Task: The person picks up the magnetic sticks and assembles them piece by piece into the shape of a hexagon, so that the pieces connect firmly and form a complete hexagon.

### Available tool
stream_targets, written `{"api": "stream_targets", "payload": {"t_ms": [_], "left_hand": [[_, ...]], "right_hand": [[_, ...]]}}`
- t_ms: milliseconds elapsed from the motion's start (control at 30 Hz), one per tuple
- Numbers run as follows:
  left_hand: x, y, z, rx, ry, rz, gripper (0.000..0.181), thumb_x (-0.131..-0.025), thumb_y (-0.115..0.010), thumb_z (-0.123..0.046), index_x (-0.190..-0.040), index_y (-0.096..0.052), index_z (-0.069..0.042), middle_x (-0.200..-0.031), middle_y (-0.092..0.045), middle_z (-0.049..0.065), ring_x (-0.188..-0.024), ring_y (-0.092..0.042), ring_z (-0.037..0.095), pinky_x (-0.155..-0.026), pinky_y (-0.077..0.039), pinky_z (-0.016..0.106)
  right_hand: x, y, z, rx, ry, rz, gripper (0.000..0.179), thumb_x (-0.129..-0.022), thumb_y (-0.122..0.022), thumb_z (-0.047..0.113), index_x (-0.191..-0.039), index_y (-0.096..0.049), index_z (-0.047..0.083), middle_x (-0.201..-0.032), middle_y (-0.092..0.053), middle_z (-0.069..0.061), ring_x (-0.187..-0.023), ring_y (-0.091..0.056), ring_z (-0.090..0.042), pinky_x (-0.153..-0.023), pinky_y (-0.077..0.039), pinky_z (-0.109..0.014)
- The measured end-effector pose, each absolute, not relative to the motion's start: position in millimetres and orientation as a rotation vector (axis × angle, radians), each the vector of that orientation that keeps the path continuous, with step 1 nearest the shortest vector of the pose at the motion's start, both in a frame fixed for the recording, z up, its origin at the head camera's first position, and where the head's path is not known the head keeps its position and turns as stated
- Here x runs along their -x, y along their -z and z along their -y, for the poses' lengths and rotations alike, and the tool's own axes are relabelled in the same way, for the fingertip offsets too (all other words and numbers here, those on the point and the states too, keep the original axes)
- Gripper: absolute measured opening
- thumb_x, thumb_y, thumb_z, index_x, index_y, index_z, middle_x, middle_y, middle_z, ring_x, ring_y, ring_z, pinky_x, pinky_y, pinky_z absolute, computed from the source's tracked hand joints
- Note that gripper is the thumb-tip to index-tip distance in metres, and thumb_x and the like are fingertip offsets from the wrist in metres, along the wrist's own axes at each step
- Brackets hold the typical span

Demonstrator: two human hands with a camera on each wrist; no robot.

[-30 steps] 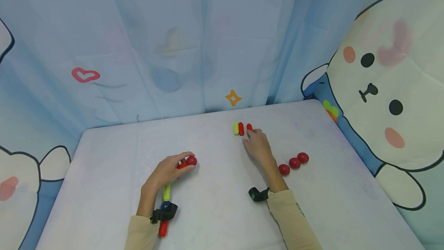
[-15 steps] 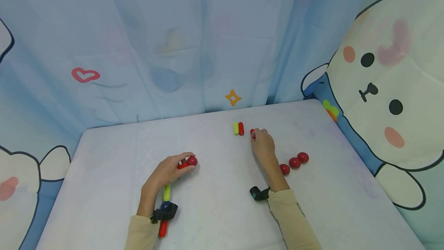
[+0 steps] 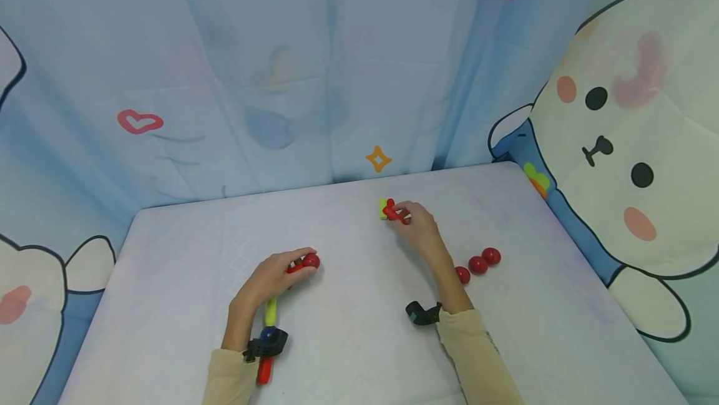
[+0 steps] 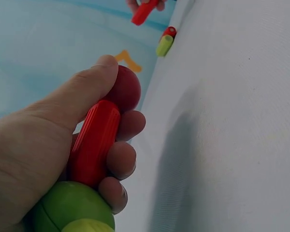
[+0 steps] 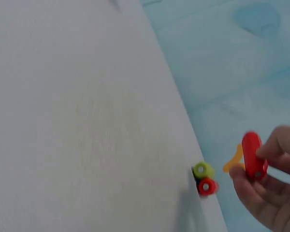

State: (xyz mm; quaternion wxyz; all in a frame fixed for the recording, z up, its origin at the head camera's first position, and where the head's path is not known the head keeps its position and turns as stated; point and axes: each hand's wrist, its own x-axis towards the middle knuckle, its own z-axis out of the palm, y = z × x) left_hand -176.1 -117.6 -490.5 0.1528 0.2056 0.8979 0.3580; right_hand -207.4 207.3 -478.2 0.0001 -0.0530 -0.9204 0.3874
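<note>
My left hand (image 3: 272, 275) grips a joined toy stick, fingers curled round its red rod (image 4: 95, 142). A dark red ball (image 4: 127, 89) caps that rod, with my thumb against it. Below it come a green ball (image 4: 73, 205), a yellow-green rod (image 3: 271, 312), a blue ball (image 3: 268, 332) and another red rod (image 3: 264, 370). At the table's far side my right hand (image 3: 420, 225) pinches a loose red rod (image 5: 254, 155), raised off the table. Close by, a yellow-green rod (image 5: 203, 169) and a red rod (image 5: 207, 186) lie side by side.
Three dark red balls (image 3: 478, 264) lie in a row beside the right forearm. A white cloth covers the table (image 3: 348, 330). Behind its far edge hangs a blue printed curtain (image 3: 292, 80).
My right hand has picked up the red rod, turned it, and shifted slightly left over the two lying rods. The left hand stays put with its stick.
</note>
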Motion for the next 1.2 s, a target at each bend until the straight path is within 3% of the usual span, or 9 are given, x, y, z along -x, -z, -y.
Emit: {"api": "stream_targets", "payload": {"t_ms": [133,300,733,1200], "left_hand": [[177,492,119,-0.569,-1.026,-2.566,0.047,-0.093,-0.063,-0.037,-0.137,-0.055,-0.023,-0.112,-0.064,0.003,-0.064,-0.058,0.01,-0.066,-0.047,0.026],[177,491,119,-0.526,-1.038,-2.569,0.048,-0.094,-0.063,-0.035,-0.139,-0.054,-0.021,-0.115,-0.064,0.004,-0.072,-0.058,0.011,-0.069,-0.048,0.027],[179,492,120,-0.538,-1.026,-2.626,0.05,-0.095,-0.058,-0.044,-0.137,-0.055,-0.017,-0.116,-0.066,0.001,-0.095,-0.057,0.016,-0.084,-0.052,0.033],[179,491,120,-0.514,-1.048,-2.596,0.048,-0.095,-0.06,-0.039,-0.137,-0.054,-0.018,-0.115,-0.065,0.002,-0.089,-0.057,0.015,-0.077,-0.05,0.027]], "right_hand": [[207,477,-196,0.035,-1.549,2.84,0.033,-0.093,-0.061,0.016,-0.124,-0.06,0.007,-0.117,-0.063,-0.016,-0.097,-0.062,-0.026,-0.08,-0.055,-0.031],[203,478,-175,-0.122,-1.815,2.805,0.029,-0.094,-0.059,0.014,-0.121,-0.063,0.007,-0.115,-0.067,-0.015,-0.095,-0.068,-0.024,-0.088,-0.055,-0.034],[198,480,-152,-0.198,-1.882,2.868,0.025,-0.093,-0.059,0.012,-0.117,-0.067,0.011,-0.113,-0.067,-0.01,-0.088,-0.066,-0.017,-0.088,-0.055,-0.033],[194,482,-145,-0.325,-1.87,2.927,0.025,-0.092,-0.06,0.015,-0.116,-0.068,0.01,-0.115,-0.066,-0.01,-0.086,-0.065,-0.016,-0.083,-0.052,-0.03]]}}
